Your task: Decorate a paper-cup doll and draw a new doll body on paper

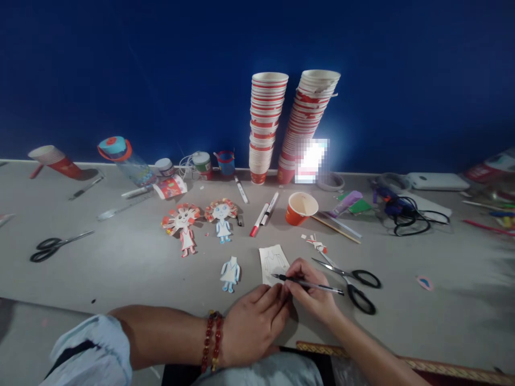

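My right hand is closed around a black-gripped pen, its tip on a small piece of white paper. Thin pencil-like lines of a dress-shaped figure show on the paper. My left hand lies over the paper's lower edge with fingers together, pressing it to the table; the fingertips are partly hidden by the right hand. Left of the paper lies a headless paper doll body edged in blue. Two finished-looking paper dolls, one red and one blue, lie farther off.
Black-handled scissors lie open right of my right hand; other scissors lie far left. Markers, an orange paper cup and paper scraps sit beyond. Tall cup stacks stand at the blue wall.
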Available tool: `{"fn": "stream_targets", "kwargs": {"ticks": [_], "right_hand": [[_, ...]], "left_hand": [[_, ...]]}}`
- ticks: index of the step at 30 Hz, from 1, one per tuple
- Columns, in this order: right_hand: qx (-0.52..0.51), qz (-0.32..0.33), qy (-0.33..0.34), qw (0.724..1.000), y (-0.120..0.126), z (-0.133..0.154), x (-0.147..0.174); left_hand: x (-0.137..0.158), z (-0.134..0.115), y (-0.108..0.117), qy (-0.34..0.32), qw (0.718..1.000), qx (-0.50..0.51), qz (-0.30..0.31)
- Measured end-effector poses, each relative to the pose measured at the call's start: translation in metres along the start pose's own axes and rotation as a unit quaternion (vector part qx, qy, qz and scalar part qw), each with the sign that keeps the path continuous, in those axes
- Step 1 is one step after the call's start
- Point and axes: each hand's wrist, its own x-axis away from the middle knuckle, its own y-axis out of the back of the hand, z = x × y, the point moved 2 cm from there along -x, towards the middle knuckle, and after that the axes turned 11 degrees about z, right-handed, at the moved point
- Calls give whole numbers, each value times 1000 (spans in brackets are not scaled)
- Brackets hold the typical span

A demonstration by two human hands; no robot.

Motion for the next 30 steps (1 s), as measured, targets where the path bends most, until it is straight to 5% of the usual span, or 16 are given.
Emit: {"fn": "stream_targets", "kwargs": {"ticks": [30], "right_hand": [[106,13,-15,994,-8,0,-2]], "left_hand": [[-1,-3,-4,9,999,-20,-25]]}}
